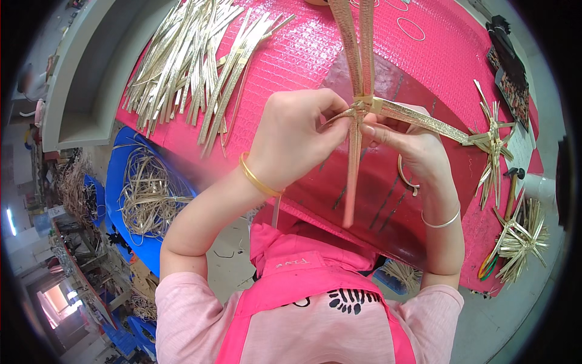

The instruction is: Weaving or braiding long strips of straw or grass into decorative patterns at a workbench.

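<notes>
Several gold metallic strips (418,115) cross at a small woven knot (361,105) in front of me. One pair runs away from me, one strip reaches right, and another hangs toward my body. My left hand (309,118) pinches a gold strip just left of the knot, thumb against bent fingers. On the knot's right side, my right hand (407,142) is closed, its thumb pressed beside the crossing; some of its fingers are hidden behind the strips. A thin curved band (407,176) shows below the right palm.
Loose gold strips (188,67) lie in a pile at the far left of the pink-covered table (291,54). Woven star-shaped pieces (492,142) sit at the right edge, near a hammer (514,182). A blue container (115,182) with tangled strips stands at left.
</notes>
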Demonstrator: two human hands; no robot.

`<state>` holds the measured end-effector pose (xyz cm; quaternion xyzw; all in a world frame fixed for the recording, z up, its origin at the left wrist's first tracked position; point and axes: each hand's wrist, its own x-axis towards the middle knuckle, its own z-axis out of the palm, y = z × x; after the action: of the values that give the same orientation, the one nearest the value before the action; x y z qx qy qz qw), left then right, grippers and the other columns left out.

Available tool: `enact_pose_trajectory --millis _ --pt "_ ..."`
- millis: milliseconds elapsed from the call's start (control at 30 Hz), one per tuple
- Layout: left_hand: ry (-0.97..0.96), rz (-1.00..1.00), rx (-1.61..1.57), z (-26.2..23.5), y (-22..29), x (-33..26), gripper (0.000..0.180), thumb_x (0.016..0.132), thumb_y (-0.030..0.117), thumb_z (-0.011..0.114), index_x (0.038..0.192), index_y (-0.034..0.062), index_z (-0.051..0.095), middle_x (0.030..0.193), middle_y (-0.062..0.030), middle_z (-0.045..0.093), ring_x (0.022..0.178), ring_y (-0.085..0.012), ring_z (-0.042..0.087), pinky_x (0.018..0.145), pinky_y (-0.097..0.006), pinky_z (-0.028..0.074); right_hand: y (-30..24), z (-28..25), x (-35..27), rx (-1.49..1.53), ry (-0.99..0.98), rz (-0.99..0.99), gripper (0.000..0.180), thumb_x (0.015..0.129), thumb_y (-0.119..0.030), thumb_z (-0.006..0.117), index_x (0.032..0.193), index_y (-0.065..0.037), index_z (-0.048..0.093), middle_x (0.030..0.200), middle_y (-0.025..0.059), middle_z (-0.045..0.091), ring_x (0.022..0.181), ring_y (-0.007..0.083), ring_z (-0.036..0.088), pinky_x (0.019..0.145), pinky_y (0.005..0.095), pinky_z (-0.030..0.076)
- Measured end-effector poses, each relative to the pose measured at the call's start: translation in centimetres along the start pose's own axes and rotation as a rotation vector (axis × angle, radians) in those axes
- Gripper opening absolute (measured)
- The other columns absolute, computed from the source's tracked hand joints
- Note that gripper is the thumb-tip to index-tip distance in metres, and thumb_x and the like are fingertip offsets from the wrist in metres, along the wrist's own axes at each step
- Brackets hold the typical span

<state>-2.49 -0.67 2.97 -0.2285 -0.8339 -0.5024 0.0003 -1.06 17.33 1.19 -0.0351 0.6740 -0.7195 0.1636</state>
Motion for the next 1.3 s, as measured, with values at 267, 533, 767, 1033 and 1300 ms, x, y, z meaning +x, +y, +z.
enact_pose_trajectory --millis 267,533,767,1033,1300 --pt "0.051 0.149 0.203 -0.2 0.1 -0.5 0.008 0.065 0.006 0.059 0.069 0.001 0.054 0.061 -0.0117 0.055 0.054 -0.0226 0.055 0.048 -0.028 0.044 -0.4 0.5 0.3 0.163 -0.08 0.142 0.021 0.071 -0.014 0.063 0.086 0.0 0.058 0.071 0.0027 0.057 0.06 0.007 0.052 0.05 0.0188 0.041" --pt "0.033 -0.314 -0.37 0.0 0.2 -1.1 0.015 0.071 0.005 0.058 0.082 -0.0046 0.057 0.064 -0.0077 0.058 0.045 -0.0088 0.05 0.04 -0.024 0.039 1.7 2.6 0.7 0.12 0.136 -0.104 0.026 0.07 -0.015 0.064 0.092 -0.001 0.058 0.077 0.0038 0.06 0.07 0.0084 0.053 0.065 0.0221 0.041" --pt "-0.205 -0.475 -0.355 -1.3 0.1 -0.7 0.018 0.077 0.006 0.054 0.088 -0.0075 0.056 0.065 -0.0069 0.057 0.049 -0.0085 0.052 0.046 -0.02 0.041 1.2 2.8 -0.3 -0.228 0.174 -0.187 0.022 0.073 -0.009 0.058 0.092 0.001 0.059 0.085 0.0065 0.062 0.075 0.0107 0.056 0.067 0.0253 0.044" --pt "-0.216 -0.343 -0.206 -1.4 -0.9 -0.7 0.013 0.074 0.003 0.056 0.084 -0.0053 0.059 0.066 -0.0056 0.058 0.061 -0.0097 0.055 0.054 -0.021 0.044 1.1 2.5 -0.5 0.02 -0.029 0.027 0.02 0.078 -0.008 0.052 0.094 0.005 0.054 0.08 0.0077 0.059 0.069 0.0141 0.057 0.064 0.0233 0.045" --pt "-0.025 -0.275 -0.153 -0.7 0.1 -1.3 0.014 0.07 0.008 0.059 0.078 -0.0035 0.06 0.066 -0.0145 0.059 0.06 -0.016 0.059 0.055 -0.025 0.045 1.5 3.5 -0.6 0.411 0.001 0.032 0.018 0.079 -0.009 0.053 0.09 0.005 0.051 0.08 0.0102 0.057 0.06 0.0154 0.058 0.057 0.0222 0.046"
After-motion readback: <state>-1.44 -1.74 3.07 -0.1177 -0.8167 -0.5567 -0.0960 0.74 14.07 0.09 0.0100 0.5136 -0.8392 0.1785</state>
